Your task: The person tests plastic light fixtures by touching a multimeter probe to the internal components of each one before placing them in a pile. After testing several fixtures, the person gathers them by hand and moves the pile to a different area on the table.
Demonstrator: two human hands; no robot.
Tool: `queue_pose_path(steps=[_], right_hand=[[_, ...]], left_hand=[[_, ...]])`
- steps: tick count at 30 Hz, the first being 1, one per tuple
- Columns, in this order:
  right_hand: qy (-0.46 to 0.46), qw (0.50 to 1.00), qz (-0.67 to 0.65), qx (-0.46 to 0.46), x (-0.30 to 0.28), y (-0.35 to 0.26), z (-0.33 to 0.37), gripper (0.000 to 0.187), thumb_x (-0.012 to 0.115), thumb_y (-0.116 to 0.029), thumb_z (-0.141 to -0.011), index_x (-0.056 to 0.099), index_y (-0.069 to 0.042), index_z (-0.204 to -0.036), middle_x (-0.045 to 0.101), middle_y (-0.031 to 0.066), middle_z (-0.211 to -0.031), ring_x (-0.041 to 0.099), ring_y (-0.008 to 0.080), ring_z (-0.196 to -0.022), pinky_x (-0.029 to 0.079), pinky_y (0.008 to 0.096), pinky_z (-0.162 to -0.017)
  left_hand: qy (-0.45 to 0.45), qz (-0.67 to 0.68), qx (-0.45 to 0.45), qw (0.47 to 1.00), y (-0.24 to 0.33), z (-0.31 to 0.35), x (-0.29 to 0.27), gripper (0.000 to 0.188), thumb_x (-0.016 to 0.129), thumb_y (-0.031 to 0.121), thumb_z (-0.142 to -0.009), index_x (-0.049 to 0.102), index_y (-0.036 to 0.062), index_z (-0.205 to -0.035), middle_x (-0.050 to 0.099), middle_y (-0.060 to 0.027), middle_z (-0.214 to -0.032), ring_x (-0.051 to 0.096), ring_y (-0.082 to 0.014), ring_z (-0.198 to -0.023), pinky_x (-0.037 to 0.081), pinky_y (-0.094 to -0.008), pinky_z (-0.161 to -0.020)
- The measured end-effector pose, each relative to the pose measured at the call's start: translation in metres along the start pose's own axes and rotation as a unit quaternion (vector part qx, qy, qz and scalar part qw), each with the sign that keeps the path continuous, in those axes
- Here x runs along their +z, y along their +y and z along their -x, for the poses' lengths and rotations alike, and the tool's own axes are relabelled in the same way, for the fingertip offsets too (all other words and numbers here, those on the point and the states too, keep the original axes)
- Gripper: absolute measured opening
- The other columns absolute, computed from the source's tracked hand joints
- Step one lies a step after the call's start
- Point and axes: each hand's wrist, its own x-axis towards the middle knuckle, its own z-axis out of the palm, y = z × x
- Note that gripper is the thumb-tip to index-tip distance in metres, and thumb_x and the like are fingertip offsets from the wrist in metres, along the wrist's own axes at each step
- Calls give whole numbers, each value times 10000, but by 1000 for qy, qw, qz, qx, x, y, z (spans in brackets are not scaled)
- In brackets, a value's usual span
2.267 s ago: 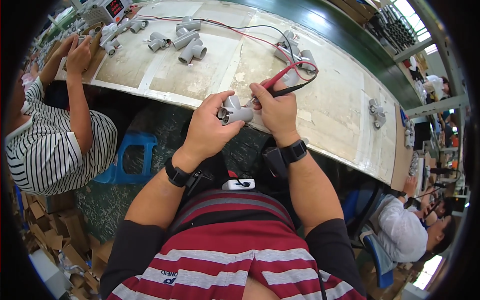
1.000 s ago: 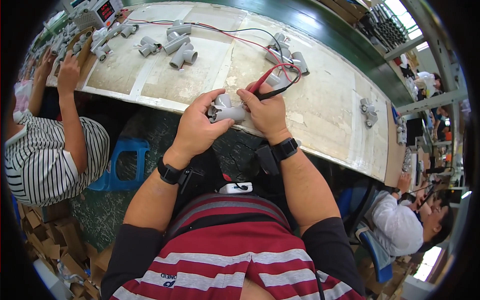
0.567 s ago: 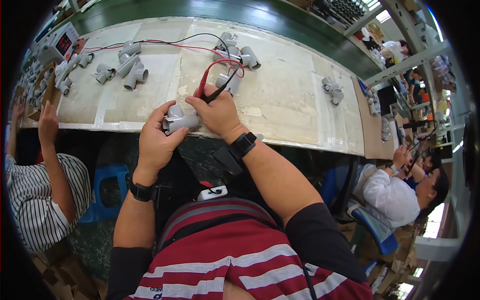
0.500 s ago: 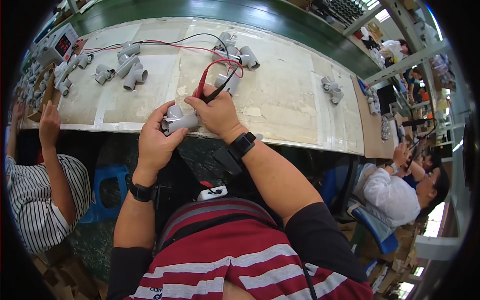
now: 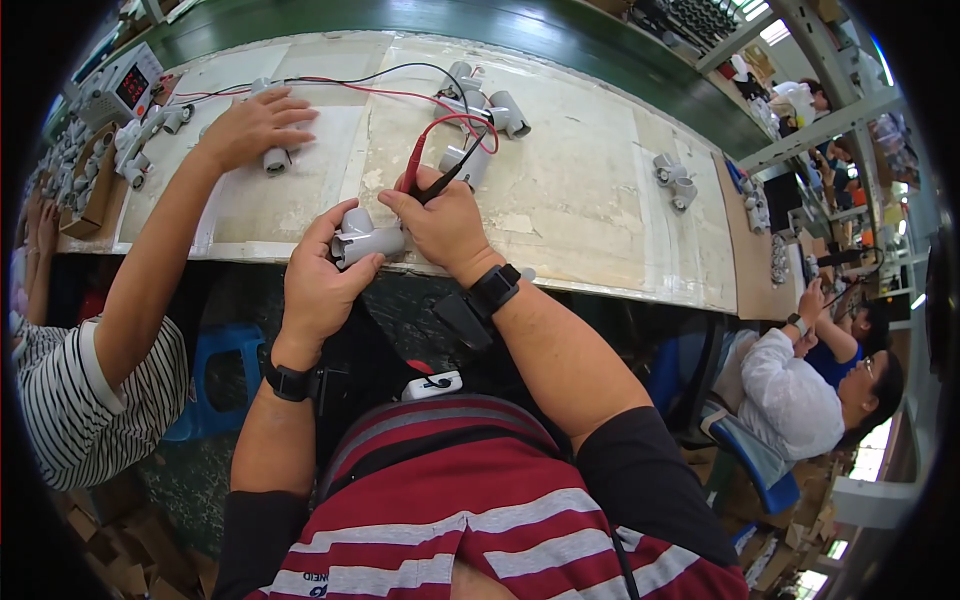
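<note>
My left hand [image 5: 322, 278] is closed around a grey T-shaped plastic fitting [image 5: 370, 243] at the table's near edge. The fingers of my right hand [image 5: 447, 222] grip a red test probe [image 5: 412, 172] and a black test probe [image 5: 436, 186] together. Their lower ends are by the fitting's right end, and the tips are hidden by my fingers. Red and black leads loop up from the probes and run left across the table. Just beyond my right hand lie several more grey fittings [image 5: 513, 114].
A co-worker's hand [image 5: 255, 128] reaches over grey fittings at the left. Farther left stand a meter box [image 5: 122, 88] with a red display and a carton [image 5: 100, 205] of grey parts. Two grey fittings [image 5: 684, 192] lie at the right. A blue stool [image 5: 222, 375] stands below the table.
The co-worker's arm at the left has reached out over the table onto the grey fittings there. My hands keep the same hold on the fitting and probes; the whole view has shifted slightly.
</note>
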Motion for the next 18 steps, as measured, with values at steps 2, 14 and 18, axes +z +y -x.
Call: queue_pose_path(steps=[2, 14, 18], right_hand=[[1, 1000, -2, -5, 0, 0, 0, 226, 776, -222, -910, 706, -8, -910, 689, 60, -716, 595, 130, -658, 490, 311, -633], [6, 1000, 0, -4, -1, 2, -1, 230, 777, -231, -906, 706, -12, -909, 696, 73, -722, 598, 143, -657, 493, 321, -634], [0, 1000, 27, 5, 4, -7, 0, 227, 776, -229, -906, 704, -14, -904, 695, 68, -727, 595, 143, -662, 489, 328, -631]], left_hand=[[2, -5, 0, 1000, -1, 0, 0, 640, 790, 23, -828, 553, 1, -1421, 639, -80, -1198, 611, -144, -1050, 511, -287, -933], [0, -10, 1, 1000, 0, -2, 2, 632, 784, 27, -831, 555, 3, -1419, 644, -83, -1197, 611, -144, -1061, 510, -291, -939], [16, -21, -10, 1000, 0, 2, -4, 638, 799, 69, -819, 567, 7, -1410, 653, -96, -1205, 626, -171, -1064, 511, -309, -956]])
